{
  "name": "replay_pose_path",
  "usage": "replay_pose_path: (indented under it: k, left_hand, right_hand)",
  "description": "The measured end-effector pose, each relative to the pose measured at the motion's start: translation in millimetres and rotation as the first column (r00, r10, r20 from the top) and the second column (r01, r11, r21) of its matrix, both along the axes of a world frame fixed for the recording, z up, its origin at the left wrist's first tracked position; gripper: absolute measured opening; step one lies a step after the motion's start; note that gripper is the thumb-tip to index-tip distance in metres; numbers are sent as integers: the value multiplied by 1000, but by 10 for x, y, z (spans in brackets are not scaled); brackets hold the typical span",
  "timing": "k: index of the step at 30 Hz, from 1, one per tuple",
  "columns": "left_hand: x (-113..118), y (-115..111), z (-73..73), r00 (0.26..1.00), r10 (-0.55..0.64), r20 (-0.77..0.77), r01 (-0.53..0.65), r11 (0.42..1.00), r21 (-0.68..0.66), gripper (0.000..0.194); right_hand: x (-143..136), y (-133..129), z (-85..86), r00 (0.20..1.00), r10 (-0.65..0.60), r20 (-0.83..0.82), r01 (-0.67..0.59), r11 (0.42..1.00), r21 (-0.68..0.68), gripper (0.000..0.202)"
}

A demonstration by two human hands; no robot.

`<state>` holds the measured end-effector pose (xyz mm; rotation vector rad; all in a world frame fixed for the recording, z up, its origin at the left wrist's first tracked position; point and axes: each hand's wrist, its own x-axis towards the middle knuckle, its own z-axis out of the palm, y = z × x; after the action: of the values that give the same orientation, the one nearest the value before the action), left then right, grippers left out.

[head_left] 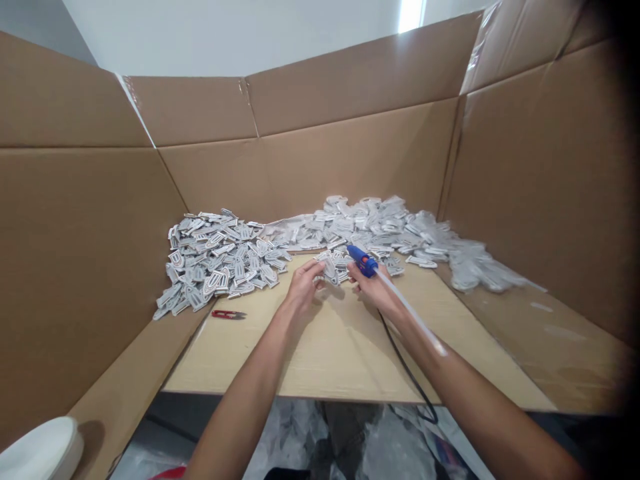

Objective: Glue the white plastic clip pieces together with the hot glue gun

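My left hand (306,283) is closed on a small grey-white slotted piece (331,271), above the board's middle. Just to the right, my right hand (370,283) grips a blue glue gun (362,261), its nozzle pointing up and left toward the pieces. A long translucent glue stick (413,313) sticks out of the gun's back and lies over my right forearm. Heaped at the left are many similar loose pieces (220,257). Behind the hands and to the right lies another pile, with pieces in clear plastic bags (390,223). Small red snips (229,314) rest on the board at the left.
Tall cardboard walls (350,153) surround the pale work board (325,360) at the back and sides. A black cord (405,367) runs from the gun over the front edge. A white round object (43,450) is at the lower left. Plastic bags (395,443) lie below the board.
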<state>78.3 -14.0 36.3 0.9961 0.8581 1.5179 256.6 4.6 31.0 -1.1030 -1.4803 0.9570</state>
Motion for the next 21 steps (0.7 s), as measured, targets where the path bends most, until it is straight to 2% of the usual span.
replay_pose_path:
  k: [5,9,15,21]
  left_hand:
    - [6,-23,26,1000,1,28,-2,999,39,32]
    - [13,-51,24,997,0,-79,4,999,53,31]
    - [32,-42,-39,963,-74,-258,102,990,97,35]
    - [62,-34,-25,978,-59,-202,74,995,68,37]
  right_hand:
    - [11,-55,83,998,-20,60,19,1000,12,52]
    - [20,-52,81,997,13,79,-17,998,53,51]
    - [8,-98,103,993,104,62,-107,993,54,53]
    - [-17,-85,86,990,144,8,-144,989,27,54]
